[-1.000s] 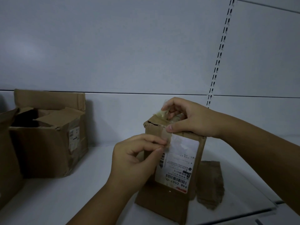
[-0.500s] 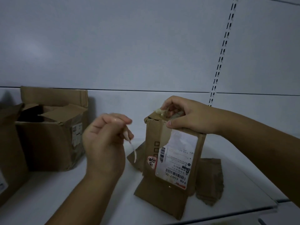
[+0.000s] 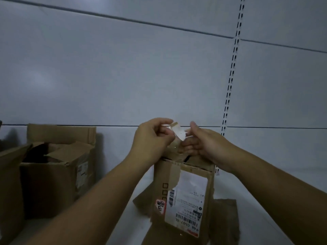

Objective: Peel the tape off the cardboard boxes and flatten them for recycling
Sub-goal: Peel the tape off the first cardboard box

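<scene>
Left hand [image 3: 152, 139] pinches tape strip [image 3: 178, 132] just above box [image 3: 184, 191] top; right hand [image 3: 205, 145], beside it, grips box's torn rim.

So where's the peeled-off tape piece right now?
Head view, centre: the tape piece sits between the left hand, whose fingers pinch it, and the right hand, just above the top of the labelled box.
</scene>
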Available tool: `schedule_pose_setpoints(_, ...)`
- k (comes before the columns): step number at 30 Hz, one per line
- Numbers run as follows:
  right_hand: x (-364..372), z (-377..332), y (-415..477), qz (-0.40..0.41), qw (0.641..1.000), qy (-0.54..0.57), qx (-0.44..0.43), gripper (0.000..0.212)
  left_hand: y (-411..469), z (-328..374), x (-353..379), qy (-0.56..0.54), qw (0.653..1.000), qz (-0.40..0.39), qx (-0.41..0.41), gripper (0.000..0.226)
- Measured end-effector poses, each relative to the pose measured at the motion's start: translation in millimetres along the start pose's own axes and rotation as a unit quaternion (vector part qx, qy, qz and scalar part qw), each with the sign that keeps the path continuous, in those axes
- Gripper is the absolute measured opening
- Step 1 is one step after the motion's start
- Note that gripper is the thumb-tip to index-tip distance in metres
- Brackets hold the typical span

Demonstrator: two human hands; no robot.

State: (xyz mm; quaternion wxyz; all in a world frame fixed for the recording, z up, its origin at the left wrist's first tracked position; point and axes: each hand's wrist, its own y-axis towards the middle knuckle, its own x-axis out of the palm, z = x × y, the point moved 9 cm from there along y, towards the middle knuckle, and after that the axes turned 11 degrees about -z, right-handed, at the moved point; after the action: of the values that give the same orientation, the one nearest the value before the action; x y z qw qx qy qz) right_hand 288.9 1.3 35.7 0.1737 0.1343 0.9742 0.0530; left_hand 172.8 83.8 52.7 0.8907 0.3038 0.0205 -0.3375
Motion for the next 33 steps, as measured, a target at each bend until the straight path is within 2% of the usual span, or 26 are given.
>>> schedule_pose_setpoints(4, -5.3, 1.0, 1.1, 0.025, 1.0, 0.01, -0.003, 0.041, 8.1, -1.6, 9.0, 0.059, 0.998, -0.021, 0.018, 0.027)
schedule_pose_setpoints(6, -6.6, 2.2, 2.5, 0.029, 0.999, 0.014, -0.005, 0.037, 6.5, 2.0, 14.3, 0.065, 0.995, -0.063, 0.029, 0.021)
schedule_pose_setpoints(8, -5.8, 1.8, 2.6, 0.025, 1.0, -0.007, -0.01, 0.028, 2.4, 2.0, 20.9, 0.03, 0.993, -0.113, 0.026, 0.026)
schedule_pose_setpoints(10, -8.0, 2.2, 1.5, 0.037, 0.998, -0.045, 0.0, 0.02, 0.2, -2.3, 21.8, 0.006, 0.992, -0.127, 0.009, 0.033)
schedule_pose_setpoints(13, -9.8, 1.7, -1.1, 0.045, 0.996, -0.075, 0.009, 0.021, 1.2, -10.7, 22.3, 0.023, 0.992, -0.12, -0.026, 0.033)
schedule_pose_setpoints(17, -10.7, 1.5, -1.3, 0.054, 0.997, -0.056, -0.004, 0.028, 3.2, -15.5, 18.8, 0.061, 0.994, -0.082, -0.045, 0.014)
schedule_pose_setpoints(20, -13.9, 2.7, -0.9, 0.074, 0.996, -0.052, -0.012, 0.028, 6.4, -22.2, 17.0, 0.065, 0.992, -0.077, -0.072, 0.021)
schedule_pose_setpoints(24, -13.0, 1.9, 0.0, 0.065, 0.993, -0.096, -0.016, 0.035, 12.5, -14.7, 18.6, 0.123, 0.988, -0.076, -0.055, 0.025)
schedule_pose_setpoints(26, -12.8, 1.1, 1.6, 0.068, 0.991, -0.117, -0.015, 0.026, 12.5, -10.8, 22.4, 0.114, 0.988, -0.094, -0.048, 0.028)
schedule_pose_setpoints(29, -13.5, 3.5, 4.1, 0.08, 0.995, -0.066, -0.014, 0.009, 10.5, -8.6, 7.4, 0.07, 0.996, -0.037, -0.049, 0.021)
schedule_pose_setpoints(33, -12.3, 4.1, 6.2, 0.08, 0.996, -0.029, -0.02, 0.01, 1.7, -7.6, -2.1, 0.089, 0.995, 0.037, -0.031, 0.013)
